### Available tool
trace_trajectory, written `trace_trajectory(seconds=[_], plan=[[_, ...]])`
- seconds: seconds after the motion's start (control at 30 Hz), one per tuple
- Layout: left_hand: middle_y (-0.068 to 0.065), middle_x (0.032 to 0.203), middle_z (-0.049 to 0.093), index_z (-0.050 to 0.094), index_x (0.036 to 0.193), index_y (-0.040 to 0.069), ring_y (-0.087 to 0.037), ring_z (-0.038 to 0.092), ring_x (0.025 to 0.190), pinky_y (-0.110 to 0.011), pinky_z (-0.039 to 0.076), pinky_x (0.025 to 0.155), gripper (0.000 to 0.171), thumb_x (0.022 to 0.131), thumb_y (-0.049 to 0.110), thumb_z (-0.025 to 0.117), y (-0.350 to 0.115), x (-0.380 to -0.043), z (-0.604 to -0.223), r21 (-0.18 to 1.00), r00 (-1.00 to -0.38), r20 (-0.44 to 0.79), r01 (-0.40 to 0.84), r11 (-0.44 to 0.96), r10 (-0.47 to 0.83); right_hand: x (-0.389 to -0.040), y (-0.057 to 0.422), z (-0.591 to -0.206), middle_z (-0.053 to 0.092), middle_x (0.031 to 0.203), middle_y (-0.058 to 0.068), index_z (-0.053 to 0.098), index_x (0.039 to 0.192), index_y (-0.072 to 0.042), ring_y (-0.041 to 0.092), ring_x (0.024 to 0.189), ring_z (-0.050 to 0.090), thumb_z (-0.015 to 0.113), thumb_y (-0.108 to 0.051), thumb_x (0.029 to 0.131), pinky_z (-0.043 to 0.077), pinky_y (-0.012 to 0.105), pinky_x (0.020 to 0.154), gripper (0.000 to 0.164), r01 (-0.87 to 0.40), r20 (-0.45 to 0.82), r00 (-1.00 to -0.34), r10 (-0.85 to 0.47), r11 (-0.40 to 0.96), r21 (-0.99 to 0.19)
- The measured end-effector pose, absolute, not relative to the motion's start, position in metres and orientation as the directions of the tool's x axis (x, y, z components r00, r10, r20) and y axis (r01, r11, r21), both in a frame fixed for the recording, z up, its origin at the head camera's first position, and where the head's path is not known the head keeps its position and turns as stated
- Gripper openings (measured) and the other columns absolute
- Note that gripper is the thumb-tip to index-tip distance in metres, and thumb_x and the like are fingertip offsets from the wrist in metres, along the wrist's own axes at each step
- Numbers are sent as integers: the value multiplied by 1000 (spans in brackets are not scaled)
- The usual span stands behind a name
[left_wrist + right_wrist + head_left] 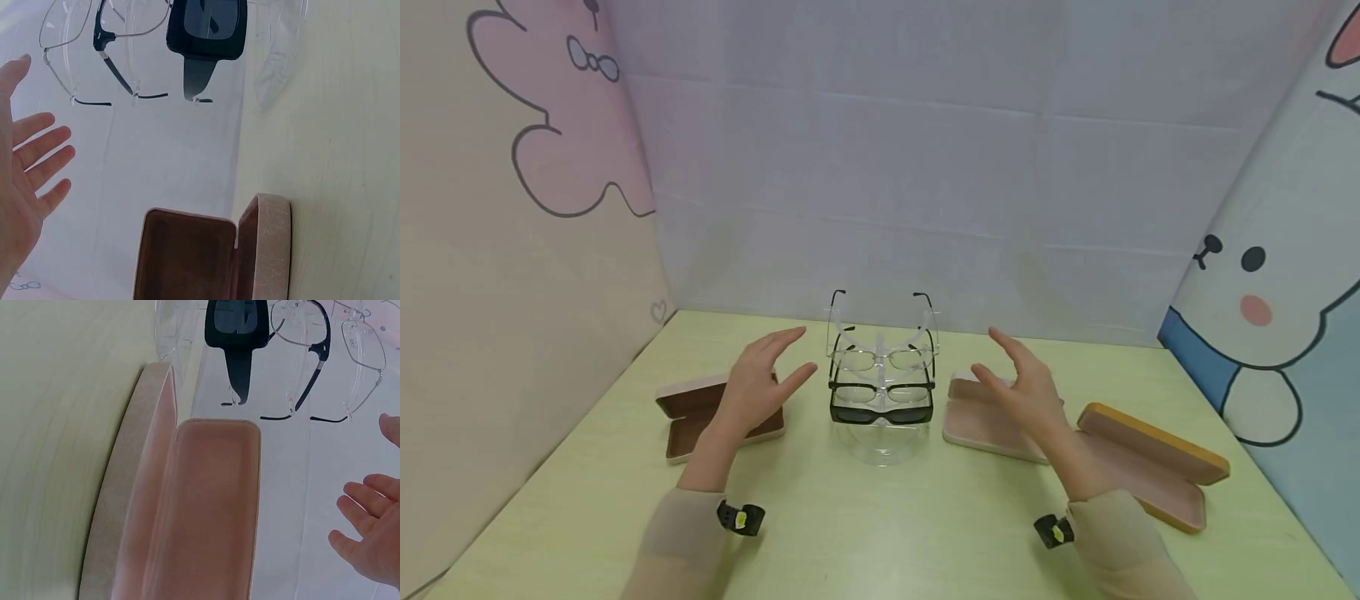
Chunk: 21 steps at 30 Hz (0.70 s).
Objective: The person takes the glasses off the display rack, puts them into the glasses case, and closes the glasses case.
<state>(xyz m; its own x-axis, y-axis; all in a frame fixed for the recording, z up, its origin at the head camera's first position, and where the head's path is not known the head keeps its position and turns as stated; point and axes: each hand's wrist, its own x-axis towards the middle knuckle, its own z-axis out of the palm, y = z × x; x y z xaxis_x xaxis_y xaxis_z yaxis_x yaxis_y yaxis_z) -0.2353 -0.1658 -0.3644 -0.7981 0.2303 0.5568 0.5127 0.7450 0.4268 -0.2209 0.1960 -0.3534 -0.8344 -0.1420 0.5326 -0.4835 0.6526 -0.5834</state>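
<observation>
A clear glasses stand point(883, 454) carries three pairs, one above another. On top are thin metal-rimmed glasses point(880, 360), below them black half-rim glasses point(882, 387), and lowest are black sunglasses point(882, 415). My left hand point(758, 383) hovers left of the stand, fingers extended and apart, above an opened case with a brown lining point(688, 433). On the other side, my right hand point(1026, 392) hangs over an opened case with a pink lining point(985, 425), its fingers likewise spread. Neither hand touches the glasses.
A yellow-edged case point(1157, 467) lies opened at the right, partly behind my right forearm. All stand on a pale wooden table point(880, 533). A white cloth point(910, 183) rises behind it, with cartoon-printed sheets point(1262, 275) at the sides.
</observation>
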Motion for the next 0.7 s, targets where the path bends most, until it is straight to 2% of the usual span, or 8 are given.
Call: trace_trajectory(seconds=[0.2,0.43,0.7], plan=[[-9,129,53,50,131,13,-27,47,119,-48,36,98,55,84,37,64,-156,-236,-365,438,-781,581,537,721,228,-223,179,-350,49,133,9,46,132,-8,26,125,42,65,-24,84,34,45,101,54,-507,536,-831,-150,602,-618],[-9,130,52,47,133,13,-27,47,120,-48,36,98,57,84,39,62,-151,-236,-368,456,-800,561,514,727,213,-226,161,-352,51,132,5,47,132,-11,22,124,44,66,-27,83,34,41,102,55,-500,511,-846,-152,561,-660],[-8,131,51,46,134,14,-27,47,121,-48,37,98,58,85,41,61,-145,-237,-368,501,-819,545,490,713,180,-227,149,-351,50,133,7,48,132,-7,24,125,44,67,-26,82,34,42,103,57,-490,493,-856,-155,547,-679]])
